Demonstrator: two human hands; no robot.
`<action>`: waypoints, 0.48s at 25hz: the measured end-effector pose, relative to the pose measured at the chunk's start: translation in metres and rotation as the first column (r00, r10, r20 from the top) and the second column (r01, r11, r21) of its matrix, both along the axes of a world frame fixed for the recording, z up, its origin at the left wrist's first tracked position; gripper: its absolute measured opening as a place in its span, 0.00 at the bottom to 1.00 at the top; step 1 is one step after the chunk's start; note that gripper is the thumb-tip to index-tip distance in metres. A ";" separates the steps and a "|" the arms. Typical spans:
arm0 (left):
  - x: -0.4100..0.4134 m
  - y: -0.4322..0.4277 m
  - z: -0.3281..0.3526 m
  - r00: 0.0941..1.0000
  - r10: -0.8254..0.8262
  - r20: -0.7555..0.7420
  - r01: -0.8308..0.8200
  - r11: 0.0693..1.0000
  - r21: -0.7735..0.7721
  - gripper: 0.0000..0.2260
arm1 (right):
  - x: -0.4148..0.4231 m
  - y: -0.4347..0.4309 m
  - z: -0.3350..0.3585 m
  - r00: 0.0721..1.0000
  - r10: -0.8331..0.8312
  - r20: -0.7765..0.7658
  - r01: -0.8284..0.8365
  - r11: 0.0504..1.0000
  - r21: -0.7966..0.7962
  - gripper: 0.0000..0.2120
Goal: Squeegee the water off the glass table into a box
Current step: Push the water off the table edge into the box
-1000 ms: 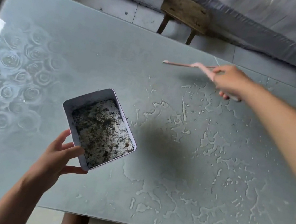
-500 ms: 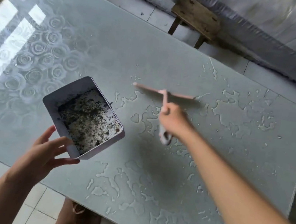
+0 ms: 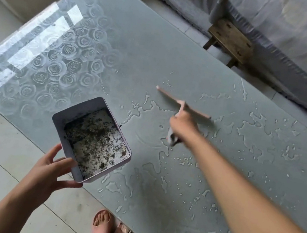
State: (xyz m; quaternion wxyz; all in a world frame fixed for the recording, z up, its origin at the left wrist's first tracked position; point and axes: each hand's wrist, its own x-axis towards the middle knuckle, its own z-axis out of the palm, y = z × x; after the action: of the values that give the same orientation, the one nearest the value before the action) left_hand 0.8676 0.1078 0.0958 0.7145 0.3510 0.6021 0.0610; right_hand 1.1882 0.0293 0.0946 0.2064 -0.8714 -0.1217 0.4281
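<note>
The grey glass worktop (image 3: 158, 56), patterned with roses at its left end, carries water (image 3: 253, 126) in scattered puddles and beads over its middle and right part. The white box (image 3: 81, 111), its floor speckled with dark debris, is held tilted at the worktop's near edge, the left hand (image 3: 45, 173) grasping its near corner between thumb and fingers. To the right of the box and apart from it, the pink squeegee (image 3: 172, 96) has its blade on the wet glass, and the right hand (image 3: 184, 127) has its fingers clenched round the handle.
</note>
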 end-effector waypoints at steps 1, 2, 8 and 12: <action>-0.006 -0.003 -0.002 0.999 0.035 -0.002 -0.035 0.999 -0.003 0.20 | -0.024 -0.007 -0.001 0.999 0.038 -0.005 -0.038 0.999 -0.009 0.22; -0.011 -0.005 -0.004 0.998 0.059 -0.005 -0.059 0.998 -0.008 0.21 | -0.042 -0.013 0.000 0.999 0.032 -0.039 -0.032 0.999 0.009 0.19; -0.021 -0.006 0.003 0.996 0.089 0.033 -0.088 0.996 -0.026 0.22 | -0.033 -0.008 0.029 0.979 -0.106 -0.176 0.135 0.978 0.160 0.08; -0.022 -0.004 0.001 0.996 0.080 0.043 -0.079 0.997 -0.015 0.25 | -0.017 0.009 0.015 0.978 -0.192 -0.088 0.202 0.970 0.132 0.08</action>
State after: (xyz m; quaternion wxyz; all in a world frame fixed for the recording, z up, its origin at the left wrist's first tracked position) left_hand 0.8451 0.1040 0.0966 0.7268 0.3207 0.6003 0.0930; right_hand 1.1708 0.0379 0.1093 0.3130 -0.8460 -0.0566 0.4279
